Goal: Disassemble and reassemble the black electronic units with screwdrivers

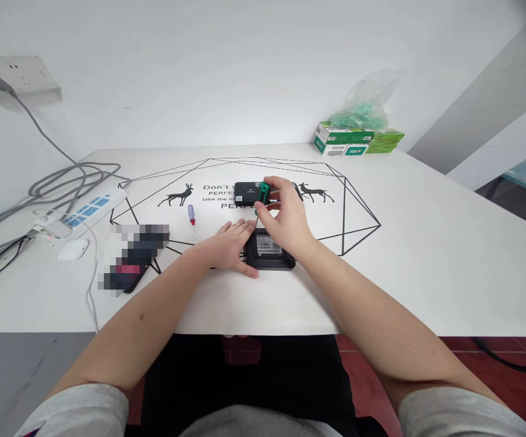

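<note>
Gripping a green screwdriver [263, 193] in the right hand [286, 216], I'm remotely seeing its shaft pointing down at the far-left corner of a black device [272, 263] lying label-side up on the white table [404, 273]. The left hand [232, 247] is resting outstretched along the device's left side.

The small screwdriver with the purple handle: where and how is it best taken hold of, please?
Probably by the thick purple handle, from above, pinching it across its width. The small screwdriver lies uncovered on its side, handle end away from the camera and thin shaft toward it. The left hand is the nearer one.
</note>
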### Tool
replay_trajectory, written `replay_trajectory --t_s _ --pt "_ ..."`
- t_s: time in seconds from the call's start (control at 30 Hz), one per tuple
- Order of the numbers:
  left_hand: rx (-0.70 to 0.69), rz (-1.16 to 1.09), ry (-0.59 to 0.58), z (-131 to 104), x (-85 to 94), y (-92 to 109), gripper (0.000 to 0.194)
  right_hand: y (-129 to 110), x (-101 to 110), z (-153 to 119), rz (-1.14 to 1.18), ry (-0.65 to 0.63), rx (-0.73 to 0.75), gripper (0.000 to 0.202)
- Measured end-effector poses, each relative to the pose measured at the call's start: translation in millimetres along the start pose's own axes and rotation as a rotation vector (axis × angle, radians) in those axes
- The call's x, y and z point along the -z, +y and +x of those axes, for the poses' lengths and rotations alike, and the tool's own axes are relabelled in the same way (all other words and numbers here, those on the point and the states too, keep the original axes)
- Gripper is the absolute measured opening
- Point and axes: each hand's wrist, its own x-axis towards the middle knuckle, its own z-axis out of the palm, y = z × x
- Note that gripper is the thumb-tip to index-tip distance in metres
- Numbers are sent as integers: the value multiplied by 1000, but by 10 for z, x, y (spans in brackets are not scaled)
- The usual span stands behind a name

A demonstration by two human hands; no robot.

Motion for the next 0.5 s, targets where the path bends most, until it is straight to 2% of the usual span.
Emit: replay_trajectory --t_s 0.5 --pt "16 18 -8 7 -3 10 153 20 -2 -8 -12 33 18 45"
